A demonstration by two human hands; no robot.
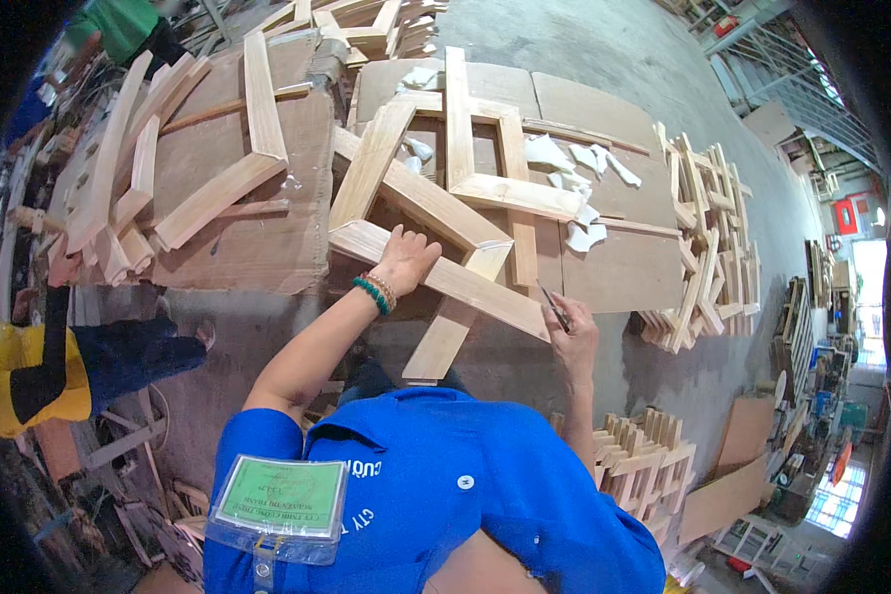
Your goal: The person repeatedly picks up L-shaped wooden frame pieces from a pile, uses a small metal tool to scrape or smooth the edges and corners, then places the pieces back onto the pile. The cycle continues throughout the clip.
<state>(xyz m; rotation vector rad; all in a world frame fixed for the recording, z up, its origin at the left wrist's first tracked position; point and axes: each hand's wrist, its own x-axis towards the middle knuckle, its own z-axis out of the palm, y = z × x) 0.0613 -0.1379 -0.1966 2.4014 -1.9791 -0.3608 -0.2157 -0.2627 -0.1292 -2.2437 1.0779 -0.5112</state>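
My left hand (406, 262) is closed over an angled wooden frame piece (480, 287), near its left end. At that piece's right end is my right hand (572, 332), its fingers pinching a slim, dark, pointed tool (552, 307); whether it is a knife or a pencil is too small to tell. Beneath and beyond lie several more L-shaped wooden pieces (416, 198), crossed over each other on the cardboard-covered table (614, 257). One upright piece (457, 119) leans across the far part of the pile.
Crumpled white scraps (569, 178) lie right of the pile. More angled pieces (223, 198) rest on cardboard at left, where a person in yellow (30, 381) stands with a hand on them. Stacked wooden frames (708, 238) stand on the floor at right, others (643, 465) behind my right arm.
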